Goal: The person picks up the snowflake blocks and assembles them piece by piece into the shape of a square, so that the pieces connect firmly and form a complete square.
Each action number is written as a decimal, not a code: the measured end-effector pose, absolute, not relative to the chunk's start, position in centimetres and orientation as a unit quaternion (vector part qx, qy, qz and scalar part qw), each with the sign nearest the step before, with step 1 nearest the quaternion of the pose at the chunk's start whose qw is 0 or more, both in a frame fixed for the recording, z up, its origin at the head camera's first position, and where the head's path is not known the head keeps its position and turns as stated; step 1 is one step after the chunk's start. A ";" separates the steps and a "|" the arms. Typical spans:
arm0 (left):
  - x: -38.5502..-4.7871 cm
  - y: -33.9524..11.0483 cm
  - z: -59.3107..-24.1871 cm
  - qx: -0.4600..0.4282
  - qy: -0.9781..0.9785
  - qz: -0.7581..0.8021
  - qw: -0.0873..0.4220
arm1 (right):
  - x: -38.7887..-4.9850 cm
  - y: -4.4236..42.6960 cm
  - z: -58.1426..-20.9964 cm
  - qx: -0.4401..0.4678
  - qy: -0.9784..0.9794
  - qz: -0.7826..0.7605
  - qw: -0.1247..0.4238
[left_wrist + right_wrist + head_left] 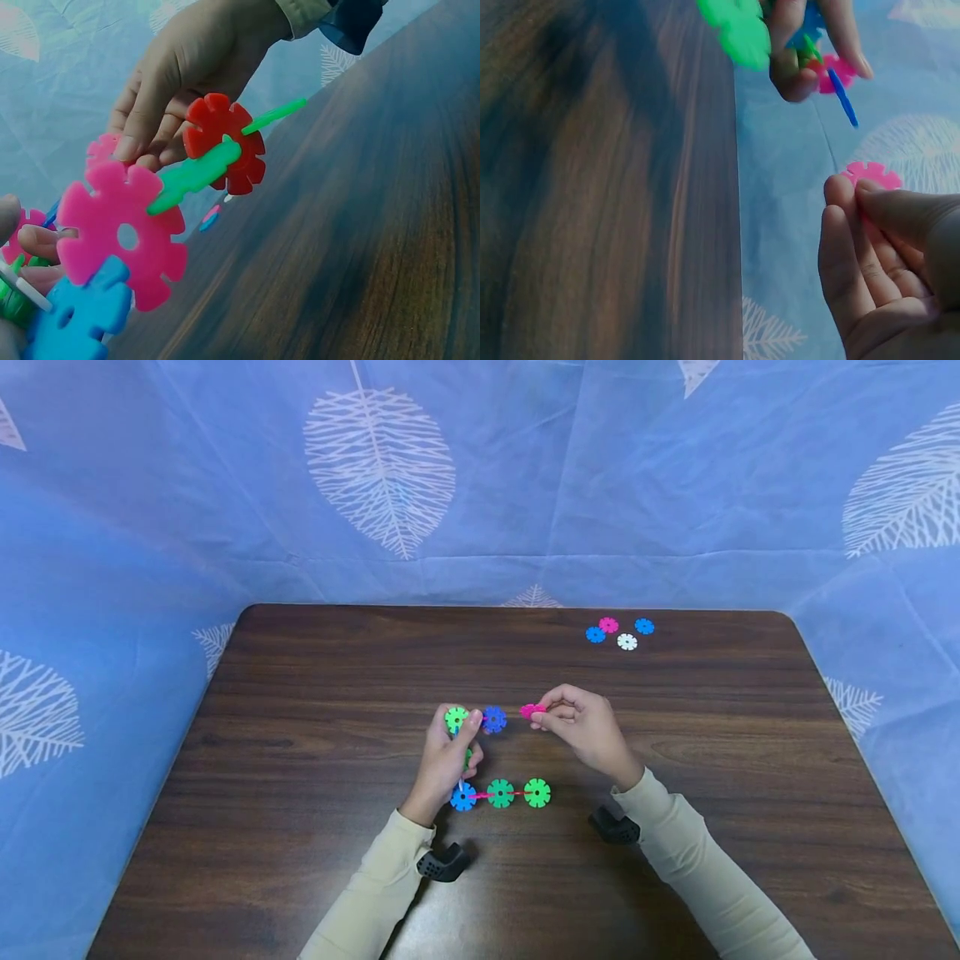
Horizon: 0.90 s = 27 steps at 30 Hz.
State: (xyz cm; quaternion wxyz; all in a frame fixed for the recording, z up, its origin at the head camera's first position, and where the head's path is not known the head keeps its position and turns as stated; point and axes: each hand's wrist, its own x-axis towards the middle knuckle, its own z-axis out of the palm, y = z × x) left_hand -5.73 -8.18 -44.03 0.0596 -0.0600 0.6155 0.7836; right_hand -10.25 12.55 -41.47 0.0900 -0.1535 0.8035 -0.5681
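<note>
My left hand [444, 764] grips a chain of notched, flower-shaped plastic discs, its thumb beside a light green disc [456, 719]. At the chain's upper end a dark blue disc [494, 720] sticks out to the right. The lower branch runs right through a blue disc [463, 797], a green disc [500, 793] and a light green disc [537, 793], with edge-on red and pink discs between. My right hand [588, 727] pinches a loose pink disc [874, 175] between thumb and fingertips, a short gap from the dark blue disc. Fingers hide part of the chain's left side.
Toward the back right of the brown wooden table [337, 660] lie several loose discs: a pink one [608, 625], a white one [627, 642] and two blue ones. A blue cloth [495, 485] with white leaf prints hangs behind the table.
</note>
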 end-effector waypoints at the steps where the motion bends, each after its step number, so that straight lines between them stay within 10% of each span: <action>1: -5.8 -8.2 -44.0 -0.059 0.616 0.783 0.060 | -10.1 12.4 -41.5 -0.161 0.808 -0.561 0.083; 27: -5.8 -8.3 -44.0 -0.059 0.630 0.771 0.074 | -8.8 10.4 -41.8 -0.246 0.840 -0.482 -0.034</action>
